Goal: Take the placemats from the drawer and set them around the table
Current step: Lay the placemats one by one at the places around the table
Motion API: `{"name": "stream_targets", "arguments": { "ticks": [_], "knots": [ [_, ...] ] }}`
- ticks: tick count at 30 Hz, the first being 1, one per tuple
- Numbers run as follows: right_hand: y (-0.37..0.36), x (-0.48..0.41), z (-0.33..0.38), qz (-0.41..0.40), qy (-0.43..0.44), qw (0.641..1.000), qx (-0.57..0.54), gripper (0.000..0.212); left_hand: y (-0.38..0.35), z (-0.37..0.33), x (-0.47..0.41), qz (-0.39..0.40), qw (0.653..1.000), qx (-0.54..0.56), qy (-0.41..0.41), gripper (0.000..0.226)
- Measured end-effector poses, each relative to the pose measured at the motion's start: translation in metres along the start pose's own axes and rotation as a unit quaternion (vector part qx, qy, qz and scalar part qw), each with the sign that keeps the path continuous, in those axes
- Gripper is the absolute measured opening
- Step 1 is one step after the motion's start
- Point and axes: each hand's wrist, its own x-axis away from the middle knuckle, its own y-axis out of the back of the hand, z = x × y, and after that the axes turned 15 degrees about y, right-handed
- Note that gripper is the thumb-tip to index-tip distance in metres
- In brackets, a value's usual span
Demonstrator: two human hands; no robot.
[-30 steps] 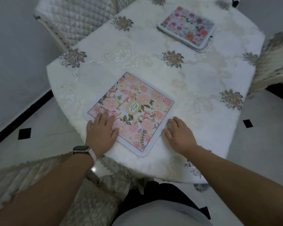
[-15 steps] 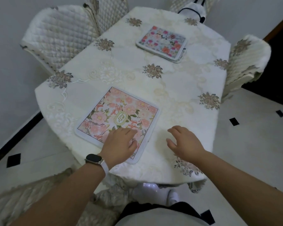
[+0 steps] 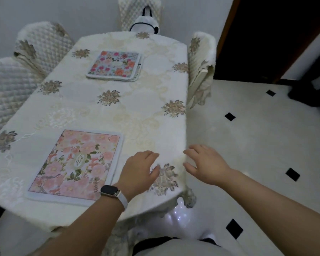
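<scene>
Your fingers (image 3: 151, 156) on the left hand (image 3: 137, 172) are loosely spread and curled a little, holding nothing, and the hand hovers over the near right corner of the counter (image 3: 133, 111), just right of the pink placemat (image 3: 76, 165). Your right hand (image 3: 207, 163) is also empty, fingers apart and slightly bent, out past the counter's right edge over the pale floor (image 3: 257, 145) with its black diamond tiles. A dark watch (image 3: 110, 190) on a white band sits on your left wrist.

The pink placemat lies flat at the near left of the counter, on the cream cloth with its gold flower motifs, close to the near edge. Neither hand touches it. Well apart from it, toward the far end, a small stack of placemats (image 3: 116, 65) lies with a brighter multicoloured floral one on top; edges of others show at its right side. Quilted chairs (image 3: 42, 45) stand around the counter on the left, far and right sides.
</scene>
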Motion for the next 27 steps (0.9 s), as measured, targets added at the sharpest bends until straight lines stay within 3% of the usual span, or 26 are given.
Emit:
{"name": "stream_targets", "arguments": {
  "ticks": [5,14,27],
  "knots": [
    [0.014,0.068,-0.068,-0.021,-0.041,0.998,-0.031,0.074,-0.021,-0.093,-0.020,0.029,0.995,-0.061,-0.073,0.046],
    [0.041,0.170,-0.180,-0.072,-0.095,0.992,-0.038,0.050,-0.051,-0.248,-0.056,0.007,0.985,-0.089,-0.146,0.046],
    [0.059,0.207,-0.271,-0.087,-0.155,0.983,-0.051,0.047,-0.086,-0.334,-0.143,0.007,0.972,-0.134,-0.191,0.046]
  ]
}}
